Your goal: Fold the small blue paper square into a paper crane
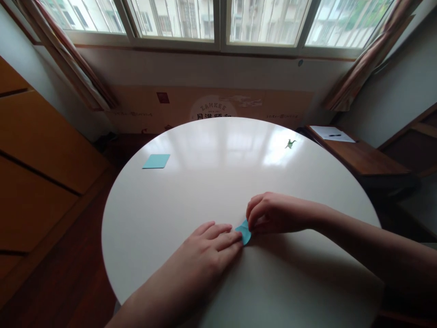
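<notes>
Folded light-blue paper [244, 236] — on the white round table [164, 218], near side, right between the two hands. Left hand [211, 250]: palm down, fingers extended and loosely spread, fingertips laid on the paper's left edge, not gripping. Right hand [273, 213]: fingers curled, thumb and forefinger pinching the paper's upper right edge; forearm comes in from the right. Exact fold shape hard to tell — small, and partly covered by fingers. Flat light-blue square paper [156, 161] lies near the far left rim of the table, well apart from the hands. Small green origami crane [290, 144] stands near the far right rim, in the window glare. Beyond the table on the right, a wooden side table [378, 161] bears a white sheet [321, 131] with a dark pen [335, 135] lying on it. Printed cardboard panel [136, 104] along the wall under the window; curtains [368, 59] at both sides, orange-brown wooden cabinet [44, 141] at left.
</notes>
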A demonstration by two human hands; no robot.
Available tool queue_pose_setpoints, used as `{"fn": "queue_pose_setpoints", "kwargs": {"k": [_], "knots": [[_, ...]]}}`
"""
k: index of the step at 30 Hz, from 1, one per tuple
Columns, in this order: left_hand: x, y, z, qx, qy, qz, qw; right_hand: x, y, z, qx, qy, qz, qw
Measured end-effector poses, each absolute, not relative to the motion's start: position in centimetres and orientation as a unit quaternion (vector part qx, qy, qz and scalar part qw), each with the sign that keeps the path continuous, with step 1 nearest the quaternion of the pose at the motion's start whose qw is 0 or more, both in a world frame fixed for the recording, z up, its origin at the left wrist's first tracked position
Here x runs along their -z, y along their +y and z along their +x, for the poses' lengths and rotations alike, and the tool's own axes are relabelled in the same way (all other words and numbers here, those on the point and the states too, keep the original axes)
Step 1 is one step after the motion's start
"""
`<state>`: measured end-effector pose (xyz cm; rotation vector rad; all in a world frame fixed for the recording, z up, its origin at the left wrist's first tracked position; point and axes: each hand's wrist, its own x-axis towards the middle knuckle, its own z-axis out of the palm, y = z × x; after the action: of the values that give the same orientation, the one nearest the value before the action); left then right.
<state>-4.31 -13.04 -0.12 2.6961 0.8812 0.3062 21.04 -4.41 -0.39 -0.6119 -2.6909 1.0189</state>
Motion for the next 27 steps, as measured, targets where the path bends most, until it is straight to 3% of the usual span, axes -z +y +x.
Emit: {"fn": "queue_pose_setpoints", "kwargs": {"k": [27], "knots": [[3.4, -12.7, -4.9, -0.158, 0.294, 0.936, 0.11, -0.4, -6.0, 19.4, -0.342, -0.857, -0.383, 0.051]]}}
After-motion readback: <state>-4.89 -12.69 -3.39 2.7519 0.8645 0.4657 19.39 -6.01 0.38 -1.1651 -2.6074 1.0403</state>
